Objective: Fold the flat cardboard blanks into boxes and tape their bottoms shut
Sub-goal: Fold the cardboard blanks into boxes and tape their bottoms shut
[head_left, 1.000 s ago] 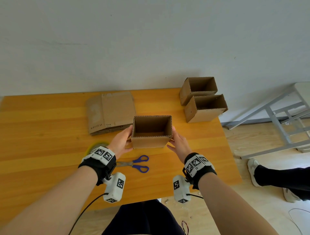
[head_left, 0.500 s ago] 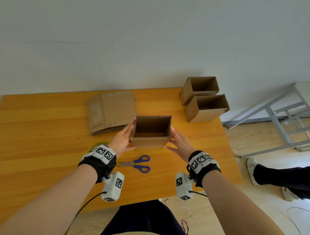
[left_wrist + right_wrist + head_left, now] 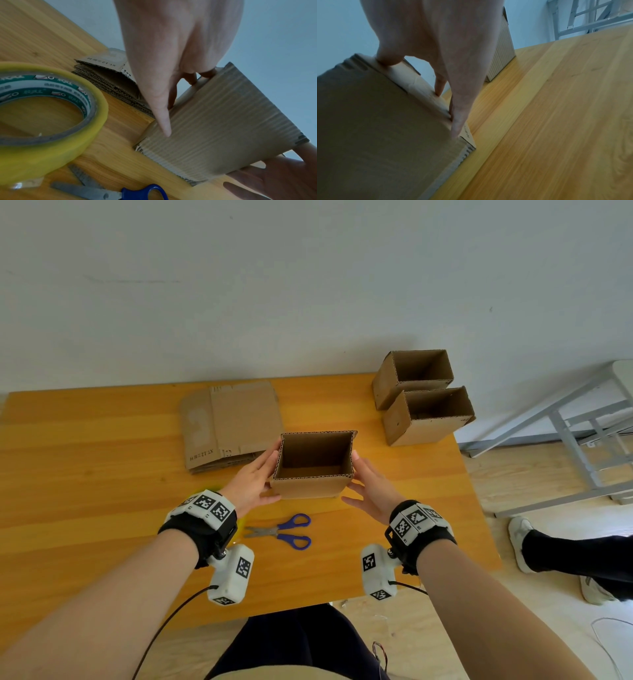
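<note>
An open-topped cardboard box (image 3: 313,463), corrugated edges showing, stands upright at the middle of the wooden surface (image 3: 85,474), held between the left hand (image 3: 251,486) and right hand (image 3: 371,491). A stack of flat blanks (image 3: 233,424) lies just behind it to the left. Two finished boxes (image 3: 423,397) (tops open, touching) sit at the far right corner. A yellow tape roll (image 3: 42,115) lies near left.

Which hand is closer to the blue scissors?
Left. The left hand presses the left side of the open box, with the scissors lying just below and beside its wrist. The right hand holds the box's right side, farther from them.
</note>
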`<act>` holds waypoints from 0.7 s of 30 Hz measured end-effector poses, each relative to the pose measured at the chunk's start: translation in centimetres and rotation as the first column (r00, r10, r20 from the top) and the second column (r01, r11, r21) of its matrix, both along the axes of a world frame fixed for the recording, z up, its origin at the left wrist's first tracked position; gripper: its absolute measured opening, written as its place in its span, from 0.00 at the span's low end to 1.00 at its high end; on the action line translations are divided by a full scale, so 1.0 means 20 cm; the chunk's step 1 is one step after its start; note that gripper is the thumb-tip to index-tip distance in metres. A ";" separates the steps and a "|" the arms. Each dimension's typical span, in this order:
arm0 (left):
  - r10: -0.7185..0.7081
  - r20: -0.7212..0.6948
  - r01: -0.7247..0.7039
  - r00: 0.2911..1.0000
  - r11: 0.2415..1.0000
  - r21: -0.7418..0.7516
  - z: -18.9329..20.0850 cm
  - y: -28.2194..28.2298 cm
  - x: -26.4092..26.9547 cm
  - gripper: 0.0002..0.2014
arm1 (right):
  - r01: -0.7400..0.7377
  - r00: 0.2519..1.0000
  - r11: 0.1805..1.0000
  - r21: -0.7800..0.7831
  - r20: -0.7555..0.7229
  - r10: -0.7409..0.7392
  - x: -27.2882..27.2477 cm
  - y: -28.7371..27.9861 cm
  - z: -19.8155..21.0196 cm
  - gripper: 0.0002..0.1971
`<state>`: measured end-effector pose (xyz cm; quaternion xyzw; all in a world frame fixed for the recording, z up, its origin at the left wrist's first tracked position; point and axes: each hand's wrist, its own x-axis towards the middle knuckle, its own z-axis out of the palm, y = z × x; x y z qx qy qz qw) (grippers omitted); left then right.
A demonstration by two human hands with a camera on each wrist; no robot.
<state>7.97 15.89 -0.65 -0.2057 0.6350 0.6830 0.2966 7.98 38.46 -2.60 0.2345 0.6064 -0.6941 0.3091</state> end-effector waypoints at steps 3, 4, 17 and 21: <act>-0.010 0.001 0.010 1.000 1.000 0.000 0.01 0.00 -0.01 0.22 | 0.012 1.000 1.000 -0.023 0.019 -0.012 -0.02 0.01 0.00 0.30; -0.010 -0.006 0.010 1.000 1.000 0.004 0.01 -0.01 -0.02 0.21 | 0.014 1.000 1.000 -0.026 0.021 -0.013 -0.02 0.01 0.00 0.31; -0.060 -0.036 0.056 0.998 0.993 -0.102 0.02 0.01 -0.09 0.31 | 0.021 0.997 0.995 -0.097 0.074 -0.014 0.00 0.06 0.01 0.35; -0.081 -0.034 0.077 0.996 0.992 -0.099 0.02 0.01 -0.08 0.37 | -0.023 0.998 0.996 -0.090 0.062 0.028 0.01 0.06 0.00 0.42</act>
